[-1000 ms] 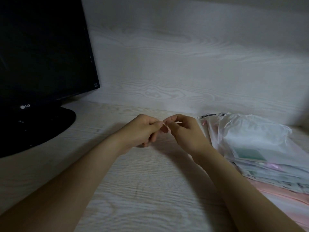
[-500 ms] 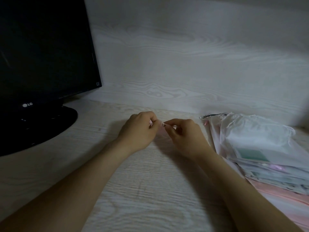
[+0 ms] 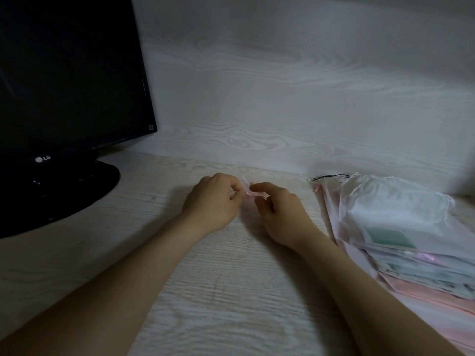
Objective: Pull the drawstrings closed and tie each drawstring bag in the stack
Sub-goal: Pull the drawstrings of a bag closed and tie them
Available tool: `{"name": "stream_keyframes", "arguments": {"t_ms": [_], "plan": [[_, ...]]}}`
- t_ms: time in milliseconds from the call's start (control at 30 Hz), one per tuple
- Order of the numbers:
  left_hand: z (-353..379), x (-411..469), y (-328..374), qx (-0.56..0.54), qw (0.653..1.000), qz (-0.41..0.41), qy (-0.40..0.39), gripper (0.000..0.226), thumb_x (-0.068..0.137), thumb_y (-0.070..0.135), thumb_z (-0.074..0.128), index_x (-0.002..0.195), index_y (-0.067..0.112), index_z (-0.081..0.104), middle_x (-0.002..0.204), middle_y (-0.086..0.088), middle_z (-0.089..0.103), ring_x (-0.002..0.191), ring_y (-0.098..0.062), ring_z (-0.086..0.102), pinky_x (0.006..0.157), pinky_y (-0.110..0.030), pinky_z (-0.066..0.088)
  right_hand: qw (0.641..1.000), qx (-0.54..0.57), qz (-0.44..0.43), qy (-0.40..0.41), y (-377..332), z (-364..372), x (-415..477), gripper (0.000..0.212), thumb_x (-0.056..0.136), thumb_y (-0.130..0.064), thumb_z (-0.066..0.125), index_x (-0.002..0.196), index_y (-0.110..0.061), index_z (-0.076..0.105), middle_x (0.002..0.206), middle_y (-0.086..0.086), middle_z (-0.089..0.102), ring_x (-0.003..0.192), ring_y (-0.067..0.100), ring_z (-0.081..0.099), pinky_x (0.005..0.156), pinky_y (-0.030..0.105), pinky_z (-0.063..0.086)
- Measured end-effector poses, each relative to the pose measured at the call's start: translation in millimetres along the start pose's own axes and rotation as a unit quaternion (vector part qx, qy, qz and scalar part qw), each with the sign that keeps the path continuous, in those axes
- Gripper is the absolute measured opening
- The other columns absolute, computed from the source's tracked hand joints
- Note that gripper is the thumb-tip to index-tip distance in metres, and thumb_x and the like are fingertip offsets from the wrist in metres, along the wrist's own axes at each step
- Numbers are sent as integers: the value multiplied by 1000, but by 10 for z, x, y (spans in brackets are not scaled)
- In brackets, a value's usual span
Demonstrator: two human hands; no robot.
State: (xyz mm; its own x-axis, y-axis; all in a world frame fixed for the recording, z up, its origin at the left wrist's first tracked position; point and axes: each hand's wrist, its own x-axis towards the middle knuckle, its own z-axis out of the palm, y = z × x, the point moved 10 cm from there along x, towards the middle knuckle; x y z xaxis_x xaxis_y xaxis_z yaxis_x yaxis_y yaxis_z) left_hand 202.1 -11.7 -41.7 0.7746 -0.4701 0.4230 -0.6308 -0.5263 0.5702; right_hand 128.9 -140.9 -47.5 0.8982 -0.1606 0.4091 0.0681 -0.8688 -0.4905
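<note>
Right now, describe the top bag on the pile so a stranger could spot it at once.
From the black monitor on the left, look across the pale wooden desk to the pile of bags at the right edge. The top bag is white, see-through and puffy, with a gathered mouth and a green card showing through; those under it lie flat, the lowest pink.

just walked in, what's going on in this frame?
A person works with both bare hands over a pale wood-grain desk. The left hand and right hand each pinch a thin pale pink string between them, apparently tying it; the bag it belongs to is too faint to make out. A stack of translucent white and pink drawstring bags lies at the right, untouched. A black monitor stands at the left.
</note>
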Motion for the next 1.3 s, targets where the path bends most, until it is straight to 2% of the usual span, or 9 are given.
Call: {"name": "stream_keyframes", "arguments": {"t_ms": [67, 133, 233, 467, 567, 733, 900, 1067, 1300], "plan": [[3, 6, -9, -4, 1000, -2, 0, 18, 99, 36, 65, 88, 33, 79, 76, 9, 72, 75, -13, 66, 72, -41, 60, 1000, -21, -9, -13, -11, 46, 12, 35, 104, -18, 51, 136, -21, 65, 96, 11, 75, 88, 28, 69, 83, 32, 46], [3, 7, -16, -10, 1000, -4, 1, 17, 98, 38, 66, 88, 34, 79, 81, 9, 74, 80, -13, 69, 76, -42, 61, 999, -37, -7, -22, 9, 103, 28, 36, 105, -22, 49, 137, -26, 63, 104, 18, 74, 96, 38, 68, 87, 39, 50], [-9, 9, -10, -11, 1000, -4, 5, 16, 99, 36, 67, 88, 33, 79, 82, 11, 74, 80, -10, 68, 76, -41, 61, 998, -51, 0, -31, 17, 147, 34, 37, 103, -27, 47, 138, -34, 59, 104, 9, 74, 101, 36, 68, 87, 47, 54], [14, 27, -74, -26, 1000, -11, 3, 18, 93, 41, 66, 80, 37, 77, 82, 16, 75, 84, -7, 70, 79, -39, 61, 999, -24, 19, -34, 88, 146, 59, 24, 96, -41, 53, 106, -35, 74, 89, -8, 75, 83, 19, 68, 76, 39, 55], [56, 29, -73, -28, 999, -13, -14, 18, 91, 43, 67, 78, 37, 78, 89, 17, 77, 87, -7, 71, 82, -39, 60, 999, -7, 27, -44, 101, 150, 64, 16, 94, -43, 59, 90, -36, 74, 78, -9, 72, 77, 15, 65, 74, 38, 54], [120, 29, -154, -31, 997, -46, -50, 17, 84, 39, 69, 71, 39, 80, 87, 16, 78, 90, -3, 71, 87, -31, 59, 997, 8, 57, -45, 139, 134, 56, 24, 97, -35, 58, 79, -26, 71, 65, -6, 65, 69, 17, 61, 64, 33, 43], [85, 13, -249, -50, 993, -95, -56, 14, 81, 33, 85, 68, 27, 81, 80, 14, 76, 86, 2, 66, 75, -20, 54, 995, 17, 91, -33, 219, 117, 66, 23, 99, -38, 60, 89, -22, 75, 70, -3, 67, 74, 21, 63, 60, 30, 38], [64, 12, -296, -9, 992, -112, -50, 26, 84, 36, 77, 77, 11, 80, 82, -7, 77, 79, -13, 71, 71, -28, 56, 994, 28, 102, -11, 220, 39, 63, 33, 101, -49, 59, 91, -22, 74, 67, -5, 67, 69, 16, 64, 63, 29, 44], [12, 0, -289, -13, 991, -118, -56, 17, 82, 30, 81, 67, 21, 79, 76, 10, 74, 80, -6, 67, 70, -23, 52, 993, -58, 96, 28, 259, -64, 33, 33, 99, -54, 57, 92, -27, 74, 86, 3, 74, 88, 27, 69, 76, 42, 59]]}}
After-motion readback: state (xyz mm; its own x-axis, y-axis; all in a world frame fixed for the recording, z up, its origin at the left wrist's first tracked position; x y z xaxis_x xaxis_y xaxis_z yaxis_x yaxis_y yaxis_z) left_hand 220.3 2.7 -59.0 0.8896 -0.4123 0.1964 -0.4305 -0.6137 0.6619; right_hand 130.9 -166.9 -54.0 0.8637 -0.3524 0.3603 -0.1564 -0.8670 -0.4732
